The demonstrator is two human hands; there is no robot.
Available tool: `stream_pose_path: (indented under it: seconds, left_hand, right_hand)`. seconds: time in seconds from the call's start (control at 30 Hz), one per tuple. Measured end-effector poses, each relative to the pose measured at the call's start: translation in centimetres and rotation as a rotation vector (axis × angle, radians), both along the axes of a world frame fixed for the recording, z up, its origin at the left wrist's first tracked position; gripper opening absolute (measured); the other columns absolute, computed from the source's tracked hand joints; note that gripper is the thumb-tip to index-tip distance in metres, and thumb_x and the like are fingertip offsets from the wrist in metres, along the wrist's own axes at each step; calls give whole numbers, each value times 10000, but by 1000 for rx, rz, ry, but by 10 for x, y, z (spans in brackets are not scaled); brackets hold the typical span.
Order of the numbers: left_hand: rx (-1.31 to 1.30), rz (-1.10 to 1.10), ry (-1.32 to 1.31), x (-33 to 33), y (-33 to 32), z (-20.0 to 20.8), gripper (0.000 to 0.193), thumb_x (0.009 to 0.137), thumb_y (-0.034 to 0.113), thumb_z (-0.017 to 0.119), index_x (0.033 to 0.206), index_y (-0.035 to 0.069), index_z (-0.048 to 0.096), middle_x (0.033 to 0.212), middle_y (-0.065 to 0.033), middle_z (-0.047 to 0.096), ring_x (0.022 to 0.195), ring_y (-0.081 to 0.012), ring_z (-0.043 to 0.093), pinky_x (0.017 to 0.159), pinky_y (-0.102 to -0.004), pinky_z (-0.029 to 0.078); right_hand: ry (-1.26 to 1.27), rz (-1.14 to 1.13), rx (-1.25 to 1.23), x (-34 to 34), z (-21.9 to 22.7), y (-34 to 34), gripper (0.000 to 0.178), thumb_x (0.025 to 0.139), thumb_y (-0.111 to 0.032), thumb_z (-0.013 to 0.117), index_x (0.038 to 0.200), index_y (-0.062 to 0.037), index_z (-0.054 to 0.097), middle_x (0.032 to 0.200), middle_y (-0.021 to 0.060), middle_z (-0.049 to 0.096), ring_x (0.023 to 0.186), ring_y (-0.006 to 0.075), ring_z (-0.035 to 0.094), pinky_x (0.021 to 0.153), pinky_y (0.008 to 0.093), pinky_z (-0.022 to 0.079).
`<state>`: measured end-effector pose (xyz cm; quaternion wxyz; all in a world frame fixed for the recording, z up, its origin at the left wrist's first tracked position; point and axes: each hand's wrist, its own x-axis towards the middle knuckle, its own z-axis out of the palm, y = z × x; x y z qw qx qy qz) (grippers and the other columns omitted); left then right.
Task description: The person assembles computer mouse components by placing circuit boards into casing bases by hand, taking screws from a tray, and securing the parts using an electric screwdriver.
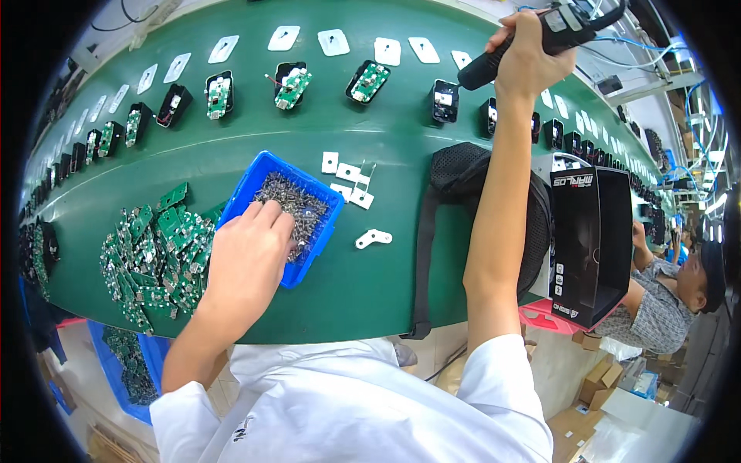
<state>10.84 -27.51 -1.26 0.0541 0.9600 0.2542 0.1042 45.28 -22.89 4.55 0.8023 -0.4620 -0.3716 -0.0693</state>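
Note:
My left hand [251,251] reaches over the near left side of a blue plastic tray [334,204]. Its fingers are curled together among small metal screws [297,197]; whatever lies between the fingertips is hidden. Raised at the far right, my right hand [531,65] is wrapped round a black electric screwdriver [488,68]. The tool slants down to the left, its tip near a small black housing [445,108] with a white part inside. Several other housings along the row hold green circuit boards [370,79].
A heap of loose green circuit boards [158,255] lies left of the tray. White plates [333,42] line the far side. Small white brackets [373,239], a black mesh bag [455,174] and a black box [590,247] lie to the right. A co-worker [664,297] sits beyond the box.

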Motion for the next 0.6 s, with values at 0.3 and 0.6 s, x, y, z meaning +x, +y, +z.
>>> stream_pose_path:
  seconds: [0.3, 0.6]
  left_hand:
    - [-192, 186, -345, 5, -7, -10, 107, 838, 14, 699, 882, 40, 606, 891, -44, 649, 716, -200, 558, 673, -303, 470]
    - [-542, 280, -485, 0, -8, -16, 90, 848, -48, 680, 879, 16, 626, 900, -43, 681, 671, -142, 537, 632, -251, 452]
  right_hand:
    - [129, -14, -58, 6, -11, 4, 157, 900, -141, 640, 800, -34, 581, 568, 49, 559, 411, 121, 489, 399, 248, 424]
    - [182, -33, -37, 11, -14, 9, 202, 909, -174, 642, 777, -32, 584, 548, 47, 550, 402, 130, 488, 395, 253, 419]
